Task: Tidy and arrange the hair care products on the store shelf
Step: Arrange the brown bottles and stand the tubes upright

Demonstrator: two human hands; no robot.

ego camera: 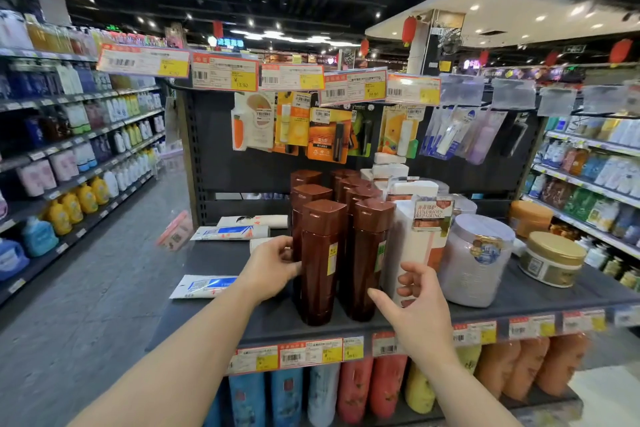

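A: status on the shelf?

B: my left hand (273, 265) is on the left flank of the front-left tall brown plastic bottle with a square brown cap (320, 260), fingers curled against its side, touching, not wrapped round it. my right hand (414, 305) hangs free just right of the front-right brown bottle (367, 256), fingers spread, holding nothing, thumb reaching toward its lower side

A: where do the bottles sit relative to you?

B: dead ahead, between my two hands, near the front edge of the dark grey shelf board (221, 315). long axis vertical, all upright. two columns running front to back. left hand is nearer, already in contact; right hand is close but apart

A: next move?

B: my guess: squeeze the two front bottles together from both sides and square them to the edge. right hand has to close the gap first. tall and narrow, so they could tip if pushed high

A: counts?

B: brown bottles: 7 caps visible, 3 left column, 4 right, rear ones partly hidden so could be more. white boxed bottles (415, 239) just right of them: front one clear, at least 3 more behind, exact count unclear. tubs: 1 pale lilac jar (476, 260), 1 gold-lidded tub (550, 258), 1 orange tub (530, 217). white tubes with blue print lying flat on the left: 1 at front (204, 286), 1 mid (230, 232), plus 1 plain white one behind and part of another by my left hand
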